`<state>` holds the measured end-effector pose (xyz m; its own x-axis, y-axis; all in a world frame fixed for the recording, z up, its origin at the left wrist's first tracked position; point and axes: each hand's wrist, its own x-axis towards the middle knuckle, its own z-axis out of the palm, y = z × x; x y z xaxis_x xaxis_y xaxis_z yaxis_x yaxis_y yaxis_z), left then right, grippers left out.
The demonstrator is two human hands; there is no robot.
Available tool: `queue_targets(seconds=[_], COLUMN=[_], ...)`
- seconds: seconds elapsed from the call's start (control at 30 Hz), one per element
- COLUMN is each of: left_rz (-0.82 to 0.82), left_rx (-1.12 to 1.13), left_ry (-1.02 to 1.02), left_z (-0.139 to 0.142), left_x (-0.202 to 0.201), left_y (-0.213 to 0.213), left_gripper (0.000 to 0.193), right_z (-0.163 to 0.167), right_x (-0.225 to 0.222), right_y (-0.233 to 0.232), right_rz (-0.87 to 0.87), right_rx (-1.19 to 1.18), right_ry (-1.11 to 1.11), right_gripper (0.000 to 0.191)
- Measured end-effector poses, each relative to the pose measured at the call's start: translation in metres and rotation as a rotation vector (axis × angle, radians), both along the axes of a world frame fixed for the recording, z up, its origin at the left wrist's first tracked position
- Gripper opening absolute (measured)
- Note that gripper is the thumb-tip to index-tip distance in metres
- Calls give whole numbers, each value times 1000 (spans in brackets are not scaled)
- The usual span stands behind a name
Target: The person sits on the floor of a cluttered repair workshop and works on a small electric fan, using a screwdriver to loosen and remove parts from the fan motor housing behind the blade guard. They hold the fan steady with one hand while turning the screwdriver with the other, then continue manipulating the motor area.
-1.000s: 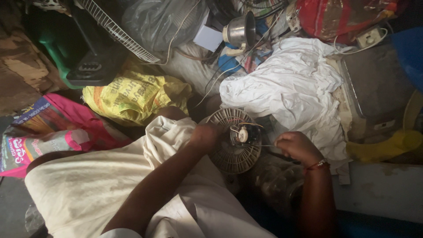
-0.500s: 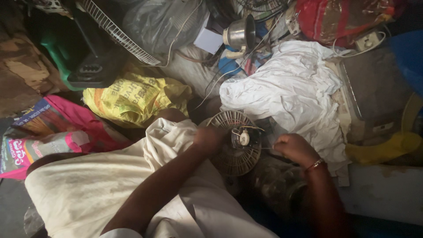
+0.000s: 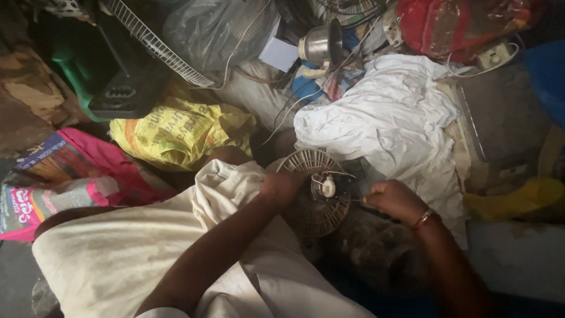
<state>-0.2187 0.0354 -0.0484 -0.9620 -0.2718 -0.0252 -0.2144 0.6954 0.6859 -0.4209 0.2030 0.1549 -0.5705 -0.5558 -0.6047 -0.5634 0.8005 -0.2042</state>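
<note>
Lap cloth (image 3: 118, 259) fills lower left. Left hand (image 3: 281, 187) clasps the round fan grille (image 3: 315, 200) at centre frame, steadying it; right hand (image 3: 395, 199) is clenched on a thin tool, hard to make out, aimed at the hub (image 3: 328, 187). White sheet (image 3: 388, 126) and yellow bag (image 3: 176, 132) crowd beyond; little free room.

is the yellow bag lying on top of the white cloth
No, the yellow bag lies to the left, apart from the white cloth, with dark clutter and wires between them.
</note>
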Motion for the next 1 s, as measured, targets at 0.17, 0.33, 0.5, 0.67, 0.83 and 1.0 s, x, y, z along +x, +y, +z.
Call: queue_targets(seconds=[0.17,0.33,0.5,0.67,0.83,1.0], left_rz=[53,46,-42,-61,-74,-92], left_rx=[-24,-16,49,-14,-19,35], left_ry=[-3,101,-74,-24,-35,-103], left_z=[-6,-11,-3,4,9,14], left_x=[-2,2,1,7,7,6], left_y=[4,4,-1,-4,-7,-10], left_gripper=[42,33,32,35,50,39], right_z=[-5,-11,-4,1,2,10], right_x=[-10,-11,-1,9,14,17], right_y=[3,1,3,1,-3,-1], right_rz=[19,78,345,419,634,857], right_rx=[41,53,49,24,48,-39], right_ry=[-32,64,203,236,305,304], right_gripper=[25,25,26,22,16,16])
